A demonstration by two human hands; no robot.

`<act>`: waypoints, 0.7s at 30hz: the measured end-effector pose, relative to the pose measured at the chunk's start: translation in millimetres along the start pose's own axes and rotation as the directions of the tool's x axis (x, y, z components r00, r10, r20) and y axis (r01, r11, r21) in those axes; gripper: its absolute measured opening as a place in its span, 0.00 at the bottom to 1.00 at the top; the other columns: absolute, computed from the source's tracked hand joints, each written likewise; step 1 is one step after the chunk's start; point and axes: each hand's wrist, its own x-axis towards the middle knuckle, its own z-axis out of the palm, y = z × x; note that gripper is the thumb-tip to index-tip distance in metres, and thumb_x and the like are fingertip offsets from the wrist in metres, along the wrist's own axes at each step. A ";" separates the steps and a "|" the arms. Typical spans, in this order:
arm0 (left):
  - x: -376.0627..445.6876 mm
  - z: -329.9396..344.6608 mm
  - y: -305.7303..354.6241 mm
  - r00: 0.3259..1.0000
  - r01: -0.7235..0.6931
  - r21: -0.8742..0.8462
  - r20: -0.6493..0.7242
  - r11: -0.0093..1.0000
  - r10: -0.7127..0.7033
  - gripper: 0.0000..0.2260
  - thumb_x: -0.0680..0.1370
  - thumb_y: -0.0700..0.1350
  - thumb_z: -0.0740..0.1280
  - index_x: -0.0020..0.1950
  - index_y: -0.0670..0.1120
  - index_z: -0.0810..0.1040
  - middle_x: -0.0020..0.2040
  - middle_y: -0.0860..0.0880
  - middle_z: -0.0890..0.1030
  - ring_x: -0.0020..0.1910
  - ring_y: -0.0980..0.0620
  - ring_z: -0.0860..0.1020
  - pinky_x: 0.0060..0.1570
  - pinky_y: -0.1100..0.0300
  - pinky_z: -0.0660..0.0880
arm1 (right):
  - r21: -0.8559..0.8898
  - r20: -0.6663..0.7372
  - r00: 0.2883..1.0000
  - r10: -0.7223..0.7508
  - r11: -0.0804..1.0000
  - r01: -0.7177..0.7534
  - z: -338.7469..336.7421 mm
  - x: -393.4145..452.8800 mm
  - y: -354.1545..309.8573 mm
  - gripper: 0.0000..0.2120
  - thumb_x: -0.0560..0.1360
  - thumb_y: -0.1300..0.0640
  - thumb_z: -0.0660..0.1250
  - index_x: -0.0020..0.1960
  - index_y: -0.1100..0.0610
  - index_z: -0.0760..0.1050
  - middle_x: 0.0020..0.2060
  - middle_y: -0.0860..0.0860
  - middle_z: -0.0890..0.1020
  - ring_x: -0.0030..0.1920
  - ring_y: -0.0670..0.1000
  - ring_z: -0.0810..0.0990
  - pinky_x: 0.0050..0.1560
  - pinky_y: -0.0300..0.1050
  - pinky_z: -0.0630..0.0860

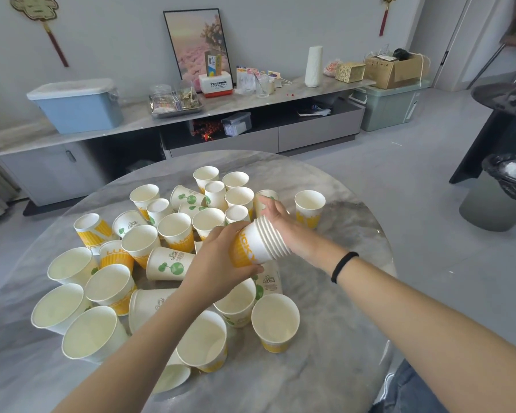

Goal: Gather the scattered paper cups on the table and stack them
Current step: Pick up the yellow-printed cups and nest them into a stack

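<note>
Several white paper cups with yellow or green print lie scattered on the round marble table [334, 338], some upright, some on their sides. A nested stack of cups [258, 244] is tilted on its side above the table's middle, rims pointing right. My left hand [218, 260] grips the stack around its yellow printed base. My right hand [276, 217] holds the rim end, fingers spread over the top. A lone yellow cup [309, 207] stands upright to the right. Another upright cup [276, 321] is near me.
Beyond the table runs a long low cabinet [131, 120] with a blue storage box [78, 105], a tray, a white vase and cardboard boxes. A bin with a black bag [510, 180] and a dark table stand at right. Grey floor surrounds the table.
</note>
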 end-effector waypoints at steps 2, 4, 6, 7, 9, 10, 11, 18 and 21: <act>8.7 0.0 0.4 0.999 0.028 0.003 -0.025 1.000 -0.028 0.36 0.64 0.52 0.77 0.69 0.56 0.66 0.55 0.55 0.69 0.52 0.56 0.70 0.49 0.63 0.65 | 0.034 -0.026 0.999 0.041 0.999 -0.040 -10.7 9.5 -3.0 0.26 0.76 0.35 0.48 0.72 0.40 0.58 0.72 0.44 0.64 0.73 0.47 0.61 0.73 0.52 0.59; 18.5 -0.2 5.6 0.997 0.047 -0.026 -0.052 0.999 -0.049 0.35 0.65 0.53 0.76 0.69 0.57 0.66 0.56 0.54 0.70 0.55 0.54 0.71 0.50 0.61 0.66 | 0.117 -0.014 0.999 0.035 0.993 -0.033 -23.7 14.0 -4.7 0.25 0.74 0.38 0.61 0.70 0.39 0.62 0.68 0.42 0.69 0.66 0.47 0.70 0.64 0.49 0.72; 36.9 2.4 12.6 0.996 0.041 -0.055 -0.074 0.998 -0.045 0.34 0.65 0.53 0.76 0.69 0.57 0.66 0.58 0.53 0.71 0.56 0.54 0.71 0.51 0.62 0.66 | 0.195 -0.052 0.999 -0.004 0.981 0.014 -35.8 21.9 -7.8 0.26 0.71 0.44 0.69 0.67 0.41 0.66 0.63 0.45 0.74 0.57 0.47 0.77 0.47 0.46 0.79; 45.7 4.9 17.4 0.996 0.027 -0.075 -0.083 0.997 -0.033 0.34 0.66 0.53 0.76 0.68 0.56 0.66 0.57 0.53 0.71 0.55 0.55 0.71 0.51 0.63 0.66 | 0.202 -0.124 0.992 -0.029 0.978 0.054 -40.9 25.8 -8.8 0.25 0.70 0.46 0.71 0.65 0.42 0.68 0.62 0.47 0.74 0.54 0.47 0.78 0.43 0.45 0.79; 66.5 11.3 28.0 0.997 -0.003 -0.138 -0.081 0.990 -0.009 0.31 0.68 0.54 0.74 0.68 0.56 0.66 0.56 0.53 0.69 0.53 0.56 0.69 0.51 0.63 0.65 | 0.136 -0.303 0.949 -0.091 0.981 0.138 -52.9 35.6 -11.0 0.24 0.68 0.45 0.72 0.62 0.41 0.70 0.62 0.47 0.74 0.58 0.46 0.76 0.50 0.44 0.77; 80.3 16.2 33.2 0.998 -0.010 -0.169 -0.063 0.986 -0.001 0.29 0.70 0.55 0.73 0.68 0.55 0.67 0.56 0.52 0.69 0.54 0.56 0.69 0.52 0.63 0.65 | 0.055 -0.380 0.915 -0.134 0.984 0.167 -60.9 40.9 -11.8 0.26 0.67 0.45 0.73 0.63 0.41 0.70 0.63 0.46 0.73 0.60 0.43 0.73 0.56 0.42 0.73; 93.6 21.5 38.2 0.999 -0.012 -0.188 -0.038 0.982 0.004 0.27 0.71 0.55 0.71 0.67 0.54 0.68 0.56 0.52 0.69 0.56 0.56 0.69 0.53 0.63 0.65 | -0.042 -0.439 0.881 -0.179 0.983 0.179 -67.9 45.0 -11.0 0.28 0.67 0.45 0.73 0.65 0.42 0.69 0.63 0.45 0.71 0.60 0.41 0.70 0.59 0.39 0.69; 171.8 54.7 36.9 0.979 0.048 -0.142 0.203 0.989 -0.018 0.24 0.70 0.52 0.64 0.66 0.54 0.71 0.62 0.51 0.78 0.63 0.51 0.75 0.66 0.46 0.69 | -0.425 -0.573 0.756 -0.317 0.903 0.057 -99.1 78.8 29.1 0.36 0.65 0.49 0.76 0.69 0.51 0.66 0.67 0.53 0.69 0.66 0.54 0.70 0.64 0.49 0.69; 184.4 55.4 25.3 0.985 0.093 -0.123 0.153 0.988 -0.074 0.22 0.75 0.39 0.62 0.70 0.48 0.69 0.64 0.47 0.76 0.64 0.49 0.74 0.68 0.50 0.67 | -0.483 -0.550 0.792 -0.266 0.875 -0.042 -105.0 88.1 56.5 0.38 0.64 0.48 0.76 0.70 0.52 0.65 0.69 0.54 0.68 0.67 0.57 0.70 0.65 0.54 0.69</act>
